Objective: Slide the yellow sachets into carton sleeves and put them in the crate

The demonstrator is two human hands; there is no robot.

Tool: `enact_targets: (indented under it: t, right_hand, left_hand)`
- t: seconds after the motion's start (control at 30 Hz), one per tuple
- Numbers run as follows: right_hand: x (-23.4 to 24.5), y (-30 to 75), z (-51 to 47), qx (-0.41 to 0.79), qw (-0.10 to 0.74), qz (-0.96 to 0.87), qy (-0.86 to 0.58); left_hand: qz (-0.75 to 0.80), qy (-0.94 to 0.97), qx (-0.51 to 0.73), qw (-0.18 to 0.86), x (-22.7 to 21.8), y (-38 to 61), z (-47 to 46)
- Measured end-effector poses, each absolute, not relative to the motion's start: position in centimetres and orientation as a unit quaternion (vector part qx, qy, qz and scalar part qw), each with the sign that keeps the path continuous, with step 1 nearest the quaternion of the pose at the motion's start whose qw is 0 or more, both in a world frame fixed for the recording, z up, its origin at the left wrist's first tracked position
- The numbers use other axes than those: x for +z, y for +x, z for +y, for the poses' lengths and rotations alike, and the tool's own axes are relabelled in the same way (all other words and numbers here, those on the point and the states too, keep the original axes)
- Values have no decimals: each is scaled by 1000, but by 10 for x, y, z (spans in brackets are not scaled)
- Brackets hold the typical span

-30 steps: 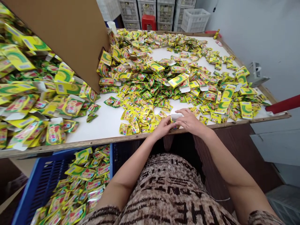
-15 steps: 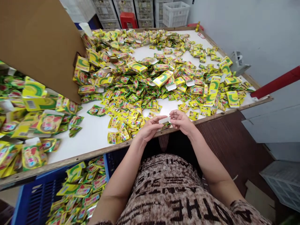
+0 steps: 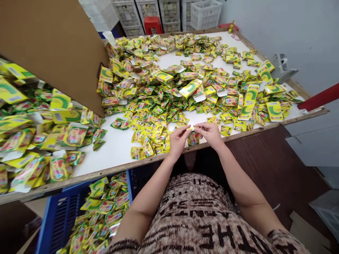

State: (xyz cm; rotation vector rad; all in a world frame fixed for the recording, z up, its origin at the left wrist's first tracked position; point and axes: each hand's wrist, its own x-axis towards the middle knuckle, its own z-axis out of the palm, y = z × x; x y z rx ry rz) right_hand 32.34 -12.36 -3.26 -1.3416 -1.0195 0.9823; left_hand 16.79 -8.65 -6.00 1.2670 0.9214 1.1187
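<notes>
Between my two hands is a small printed box (image 3: 193, 138), yellow, green and red, held upright at the table's front edge. My left hand (image 3: 179, 140) pinches the left end of its top edge with thumb and fingertips. On the right end, the fingers of my right hand (image 3: 210, 134) are closed in the same way. A heap of small yellow packets (image 3: 150, 135) lies just left of my left hand. A few loose packets (image 3: 226, 130) are to the right of my right hand.
Boxes and packets cover much of the white table (image 3: 106, 155). A brown cardboard panel (image 3: 58, 49) stands at the left. Below the edge sits a blue crate (image 3: 62, 215) of filled boxes. A red pole (image 3: 320, 95) slants in at the right; white crates (image 3: 206, 16) stand behind.
The white flap seen on the box earlier is now folded down at its top, and the printed front faces me. Both hands stay on it. The view has shifted left.
</notes>
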Motion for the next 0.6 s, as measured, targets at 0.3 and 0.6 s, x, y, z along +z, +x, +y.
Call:
enact_targets:
  t: [0.3,0.6]
  right_hand:
    - [-41,327,-134,369,564,-486,-557]
    - [-47,329,-157,144,460,-648,-590]
  left_hand:
    - [319,706,483,408,-56,161,-86]
    - [273,754,442,401,-65,153,-90]
